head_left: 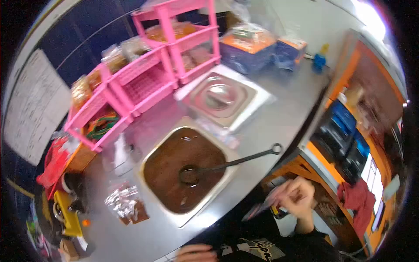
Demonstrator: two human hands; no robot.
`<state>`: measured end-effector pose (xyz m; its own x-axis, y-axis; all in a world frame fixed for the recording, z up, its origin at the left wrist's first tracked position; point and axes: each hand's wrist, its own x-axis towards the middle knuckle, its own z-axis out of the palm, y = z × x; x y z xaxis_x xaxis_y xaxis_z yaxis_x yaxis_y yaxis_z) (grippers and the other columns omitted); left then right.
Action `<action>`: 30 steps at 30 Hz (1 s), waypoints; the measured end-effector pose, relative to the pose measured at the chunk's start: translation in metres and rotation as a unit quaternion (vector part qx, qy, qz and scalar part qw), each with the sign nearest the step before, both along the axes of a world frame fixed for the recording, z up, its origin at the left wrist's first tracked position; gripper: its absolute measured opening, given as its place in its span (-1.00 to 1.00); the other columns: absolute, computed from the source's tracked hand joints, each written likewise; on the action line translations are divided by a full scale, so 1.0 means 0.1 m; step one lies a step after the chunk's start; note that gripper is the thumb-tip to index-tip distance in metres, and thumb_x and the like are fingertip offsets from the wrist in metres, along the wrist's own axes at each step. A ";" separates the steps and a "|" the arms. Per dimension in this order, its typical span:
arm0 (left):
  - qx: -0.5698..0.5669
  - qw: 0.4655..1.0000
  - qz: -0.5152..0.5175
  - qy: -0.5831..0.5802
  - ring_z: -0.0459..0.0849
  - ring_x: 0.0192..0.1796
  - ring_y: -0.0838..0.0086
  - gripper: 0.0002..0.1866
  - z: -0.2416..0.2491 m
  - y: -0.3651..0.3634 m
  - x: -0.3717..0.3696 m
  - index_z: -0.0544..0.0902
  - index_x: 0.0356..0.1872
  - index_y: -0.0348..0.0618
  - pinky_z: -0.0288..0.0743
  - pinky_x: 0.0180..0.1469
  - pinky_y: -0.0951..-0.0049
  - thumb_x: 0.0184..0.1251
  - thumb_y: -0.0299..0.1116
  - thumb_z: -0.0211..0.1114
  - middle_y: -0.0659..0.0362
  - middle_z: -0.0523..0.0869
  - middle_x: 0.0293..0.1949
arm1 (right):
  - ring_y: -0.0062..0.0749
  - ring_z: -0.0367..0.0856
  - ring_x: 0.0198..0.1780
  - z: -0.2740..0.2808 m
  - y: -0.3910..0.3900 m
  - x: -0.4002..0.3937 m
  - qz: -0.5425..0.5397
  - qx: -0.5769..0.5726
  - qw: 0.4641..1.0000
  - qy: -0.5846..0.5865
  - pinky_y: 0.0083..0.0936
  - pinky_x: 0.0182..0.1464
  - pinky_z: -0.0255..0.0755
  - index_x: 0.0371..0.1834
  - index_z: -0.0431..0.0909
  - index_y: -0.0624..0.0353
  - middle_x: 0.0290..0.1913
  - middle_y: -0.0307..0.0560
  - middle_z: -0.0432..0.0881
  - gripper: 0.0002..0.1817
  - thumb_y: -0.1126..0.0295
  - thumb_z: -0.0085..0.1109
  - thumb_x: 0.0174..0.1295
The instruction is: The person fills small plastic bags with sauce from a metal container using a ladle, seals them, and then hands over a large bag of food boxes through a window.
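Your left hand [196, 252] rests flat at the desk's [279, 118] near edge, fingers released and holding nothing. The ladle [227, 165] sits bowl-down in the brown-filled basin [185, 174], its long handle running rightward and slightly away from you. Beyond the handle's ring, your right hand [299, 196] is clenched on thin packets [264, 207].

Two square pans [220, 97], one ladle [227, 165], two pink racks [144, 74], two hands [301, 196].
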<state>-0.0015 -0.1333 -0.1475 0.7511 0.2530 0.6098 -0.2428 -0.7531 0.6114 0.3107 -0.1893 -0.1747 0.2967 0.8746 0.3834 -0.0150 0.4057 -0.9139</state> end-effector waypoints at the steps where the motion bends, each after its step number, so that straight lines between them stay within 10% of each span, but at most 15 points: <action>1: -0.035 0.994 0.104 0.023 0.56 -0.06 0.05 -0.41 -0.19 -0.16 0.33 0.41 0.08 -0.19 0.43 -0.03 0.12 -0.01 -0.31 0.43 -0.06 0.52 0.00 | -0.40 0.66 -0.40 0.06 -0.12 -0.10 0.053 -0.012 0.998 0.038 -0.56 -0.40 0.59 -0.44 0.42 0.29 -0.30 0.16 0.64 -0.90 0.65 0.13 0.14; 3: -0.087 0.973 0.200 0.072 0.61 -0.14 0.12 -0.22 -0.12 -0.27 0.83 0.40 0.09 -0.25 0.48 -0.09 0.26 -0.22 -0.21 0.57 -0.05 0.62 -0.13 | -0.42 0.67 -0.37 0.14 -0.27 -0.24 0.111 -0.028 0.993 0.005 -0.57 -0.38 0.60 -0.39 0.44 0.31 -0.29 0.12 0.64 -0.93 0.63 0.13 0.17; 5: -0.600 0.796 0.079 0.012 0.62 -0.18 0.20 -0.38 -0.60 -0.42 0.82 0.45 -0.02 -0.29 0.49 -0.11 0.38 -0.10 -0.25 0.53 -0.02 0.63 -0.17 | -0.48 0.66 -0.41 0.21 -0.32 -0.31 0.087 -0.028 0.996 -0.017 -0.61 -0.42 0.58 -0.35 0.45 0.32 -0.29 0.06 0.65 -0.93 0.58 0.15 0.19; 7: -0.344 0.934 0.095 0.017 0.58 -0.32 0.48 -0.85 -0.47 -0.28 0.87 0.52 -0.27 -0.29 0.48 -0.23 0.51 0.15 -0.57 0.29 0.02 0.62 -0.31 | -0.55 0.65 -0.47 0.24 -0.32 -0.24 0.048 -0.032 0.997 -0.051 -0.64 -0.47 0.56 -0.35 0.45 0.33 -0.29 -0.01 0.65 -0.92 0.55 0.14 0.21; 15: -0.380 0.909 0.154 0.075 0.58 -0.34 0.47 -0.85 -0.37 -0.18 0.86 0.54 -0.38 -0.25 0.48 -0.25 0.51 0.06 -0.62 0.34 0.10 0.62 -0.39 | -0.04 0.48 -0.05 0.03 -0.20 -0.42 -0.304 0.004 0.916 -0.262 -0.28 0.00 0.38 -0.11 0.46 0.27 -0.12 0.04 0.49 -0.68 0.52 0.27 0.03; 19: -0.314 0.933 0.167 0.060 0.59 -0.30 0.48 -0.85 -0.69 -0.11 0.77 0.57 -0.34 -0.29 0.48 -0.22 0.50 0.05 -0.60 0.35 0.09 0.63 -0.40 | -0.06 0.47 -0.18 -0.08 -0.27 -0.55 -0.087 0.206 0.927 -0.301 -0.28 -0.08 0.36 -0.09 0.43 0.28 -0.14 0.03 0.44 -0.67 0.43 0.23 0.08; 27: -0.235 0.961 0.142 0.039 0.57 -0.27 0.44 -0.85 -0.70 -0.09 0.81 0.57 -0.24 -0.30 0.45 -0.18 0.52 0.15 -0.53 0.25 0.09 0.64 -0.28 | -0.09 0.50 -0.21 -0.18 -0.26 -0.62 -0.017 0.187 0.969 -0.164 -0.31 -0.19 0.43 -0.20 0.48 0.32 -0.27 0.02 0.45 -0.80 0.52 0.16 0.10; 30: -0.262 0.905 0.257 0.215 0.54 -0.33 0.44 -0.86 -0.66 -0.03 0.80 0.55 -0.26 -0.27 0.44 -0.16 0.52 0.14 -0.55 0.25 0.15 0.59 -0.40 | -0.10 0.52 -0.23 -0.23 -0.33 -0.55 -0.002 0.178 0.971 -0.158 -0.35 -0.23 0.44 -0.21 0.48 0.30 -0.26 0.03 0.45 -0.81 0.55 0.16 0.08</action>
<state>0.0784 -0.1364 -0.2137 0.5907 0.8067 -0.0153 0.4025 -0.2782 0.8721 0.2560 -0.2220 -0.1982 0.1181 0.6691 0.7337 0.2464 0.6960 -0.6744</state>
